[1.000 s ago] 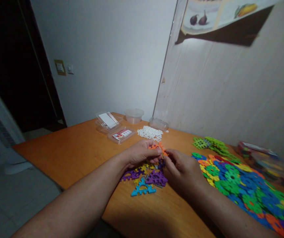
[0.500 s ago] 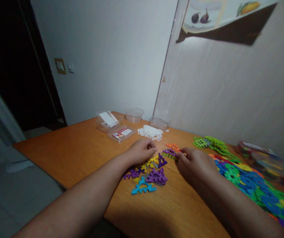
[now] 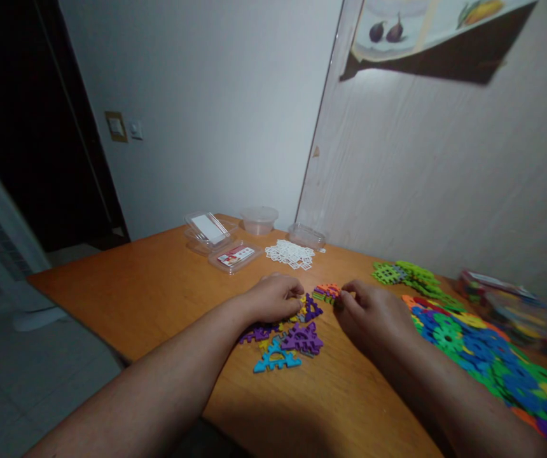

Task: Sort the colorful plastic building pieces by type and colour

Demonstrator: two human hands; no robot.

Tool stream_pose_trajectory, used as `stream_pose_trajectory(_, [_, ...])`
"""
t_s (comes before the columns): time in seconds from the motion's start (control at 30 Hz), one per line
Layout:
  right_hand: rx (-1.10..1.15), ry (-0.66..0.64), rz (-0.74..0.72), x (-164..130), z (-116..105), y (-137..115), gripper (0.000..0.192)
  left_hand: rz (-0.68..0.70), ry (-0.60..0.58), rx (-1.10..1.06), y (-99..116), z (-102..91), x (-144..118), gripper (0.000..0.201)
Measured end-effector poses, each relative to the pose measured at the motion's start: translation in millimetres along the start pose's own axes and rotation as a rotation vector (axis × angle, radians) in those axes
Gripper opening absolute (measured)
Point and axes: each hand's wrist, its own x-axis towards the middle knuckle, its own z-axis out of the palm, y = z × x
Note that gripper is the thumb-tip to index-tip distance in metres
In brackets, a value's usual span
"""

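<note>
Right hand (image 3: 373, 312) grip pinches small stack (image 3: 327, 292) at 12 | left hand (image 3: 273, 298) curled, contents unclear | step: stacking; next: align edges

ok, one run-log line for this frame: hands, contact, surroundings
left hand: on triangle pieces | right hand: fingertips at small stack of pieces | table: white pieces, round pieces
</note>
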Motion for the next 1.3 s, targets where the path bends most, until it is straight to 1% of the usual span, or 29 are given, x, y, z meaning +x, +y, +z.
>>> stream_pose_trajectory(0.07, [0.044, -0.063, -0.090, -3, 1, -6, 0.030, 0.012, -0.016, 0.065, 3, -2.0, -1, 0.029])
stream_pose_trajectory(0.13, [0.073, -0.174, -0.192, -6, 2, -13, 0.028, 0.029, -0.041, 0.122, 5, -3.8, -2, 0.028])
stream_pose_trajectory(0.2, [0.059, -0.259, -0.235, -7, 4, -19, 0.029, 0.045, -0.065, 0.157, 7, -4.9, -2, 0.029])
stream_pose_trajectory(0.3, [0.029, -0.330, -0.214, -7, 6, -24, 0.030, 0.063, -0.088, 0.184, 7, -4.9, -2, 0.029])
stream_pose_trajectory(0.37, [0.061, -0.366, -0.214, -6, 8, -26, 0.028, 0.068, -0.089, 0.193, 7, -4.4, -2, 0.030])
stream_pose_trajectory(0.53, [0.166, -0.389, -0.178, -4, 17, -22, 0.021, 0.047, -0.081, 0.160, 8, -5.0, -2, 0.028])
stream_pose_trajectory(0.6, [0.202, -0.377, -0.151, -4, 20, -21, 0.020, 0.029, -0.084, 0.112, 8, -4.7, -2, 0.026])
stream_pose_trajectory(0.7, [0.234, -0.319, -0.139, -4, 19, -20, 0.023, -0.016, -0.066, -0.019, 5, -0.9, -1, 0.023])
stream_pose_trajectory(0.8, [0.257, -0.245, -0.155, -4, 15, -20, 0.027, -0.071, 0.019, -0.239, 1, 5.3, 1, 0.027])
stream_pose_trajectory(0.87, [0.270, -0.207, -0.169, -5, 13, -20, 0.030, -0.092, 0.069, -0.421, 0, 8.1, 2, 0.033])
stream_pose_trajectory(0.97, [0.309, -0.177, -0.195, -6, 14, -20, 0.034, -0.116, 0.084, -0.658, 2, 8.0, 3, 0.039])
stream_pose_trajectory(1.0, [0.330, -0.173, -0.205, -6, 14, -20, 0.035, -0.127, 0.075, -0.721, 4, 7.0, 3, 0.036])
stream_pose_trajectory(1.1, [0.409, -0.138, -0.225, -7, 16, -21, 0.034, -0.168, 0.054, -0.867, 9, 2.5, 2, 0.020])
stream_pose_trajectory(1.2, [0.456, -0.065, -0.164, -8, 14, -24, 0.030, -0.202, 0.110, -0.972, 13, -1.4, 3, 0.015])
stream_pose_trajectory(1.3, [0.384, -0.034, -0.087, -9, 10, -28, 0.027, -0.211, 0.160, -1.065, 15, -3.0, 4, 0.019])
